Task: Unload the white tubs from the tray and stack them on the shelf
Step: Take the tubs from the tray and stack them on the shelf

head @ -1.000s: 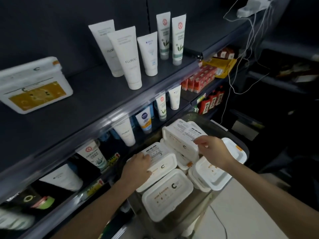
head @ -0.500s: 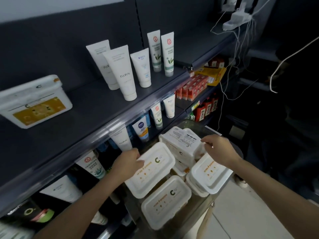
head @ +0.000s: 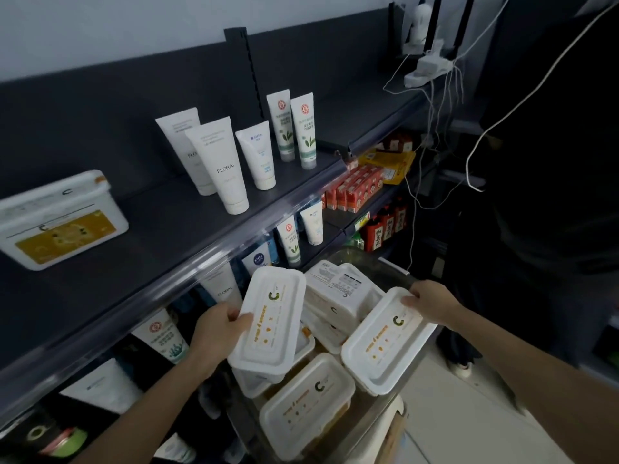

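Several white tubs with orange print fill a clear tray (head: 360,254) below the shelf. My left hand (head: 217,333) grips the left edge of one white tub (head: 271,319), which is raised above the others. My right hand (head: 432,304) holds the far end of a second white tub (head: 385,339), tilted over the tray's right side. Another tub (head: 308,403) lies nearest me in the tray, and more (head: 341,296) lie behind. One white tub (head: 60,219) stands on its side on the dark shelf (head: 160,236), far left.
White cosmetic tubes (head: 217,165) stand on the shelf right of the shelved tub, with bare shelf between them. More tubes (head: 291,239) and red boxes (head: 358,187) fill the lower shelf. White cables (head: 435,105) hang at the right. A dark-clothed person (head: 552,162) stands at the far right.
Both hands have lifted a tub each up out of the tray. The left one rose most, toward the shelf edge. The view has tilted upward.
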Motion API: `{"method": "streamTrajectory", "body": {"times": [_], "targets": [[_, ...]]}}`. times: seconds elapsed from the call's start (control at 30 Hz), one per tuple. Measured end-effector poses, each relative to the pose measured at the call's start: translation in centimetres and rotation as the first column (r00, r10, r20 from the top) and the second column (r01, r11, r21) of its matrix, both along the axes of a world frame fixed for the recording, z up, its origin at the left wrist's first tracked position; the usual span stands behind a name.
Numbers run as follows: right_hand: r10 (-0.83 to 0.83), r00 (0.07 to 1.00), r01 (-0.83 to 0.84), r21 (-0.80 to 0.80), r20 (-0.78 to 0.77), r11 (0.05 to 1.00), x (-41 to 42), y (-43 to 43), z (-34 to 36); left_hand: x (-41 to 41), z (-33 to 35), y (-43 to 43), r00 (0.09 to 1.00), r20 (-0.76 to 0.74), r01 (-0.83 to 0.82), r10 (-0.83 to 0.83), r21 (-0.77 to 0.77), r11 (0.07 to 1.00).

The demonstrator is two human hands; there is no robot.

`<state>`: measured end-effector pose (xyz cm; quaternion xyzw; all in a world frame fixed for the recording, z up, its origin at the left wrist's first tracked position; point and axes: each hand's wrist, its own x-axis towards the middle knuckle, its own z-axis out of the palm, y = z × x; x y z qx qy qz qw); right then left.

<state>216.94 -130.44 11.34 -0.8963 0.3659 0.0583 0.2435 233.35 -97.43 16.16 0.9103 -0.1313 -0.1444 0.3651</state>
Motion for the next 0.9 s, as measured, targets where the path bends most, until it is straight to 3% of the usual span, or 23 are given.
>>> {"method": "streamTrajectory", "body": {"times": [0.33,0.57,0.8,0.9], "targets": [[0.247,0.968,-0.231,-0.216,0.051,0.949,1.8,4.0,5.5,0.3,4.0,3.3,0.987,-0.107,-0.133,0.123,-0.097,0.986],[0.272,0.897,-0.212,-0.202,0.349,0.956,4.2,4.5,14.1,0.7,10.4,6.2,0.997,-0.015,-0.076,0.075,-0.17,0.983],[0.261,0.879,-0.205,-0.178,0.399,0.962,9.0,9.4,21.6,2.5,17.8,11.5,0.98,0.035,-0.173,0.195,-0.328,0.929],[0.211,0.858,-0.219,-0.039,0.468,0.975,11.0,12.3,23.3,3.2,19.5,15.2,0.958,0.082,-0.233,0.275,-0.334,0.913]]}}
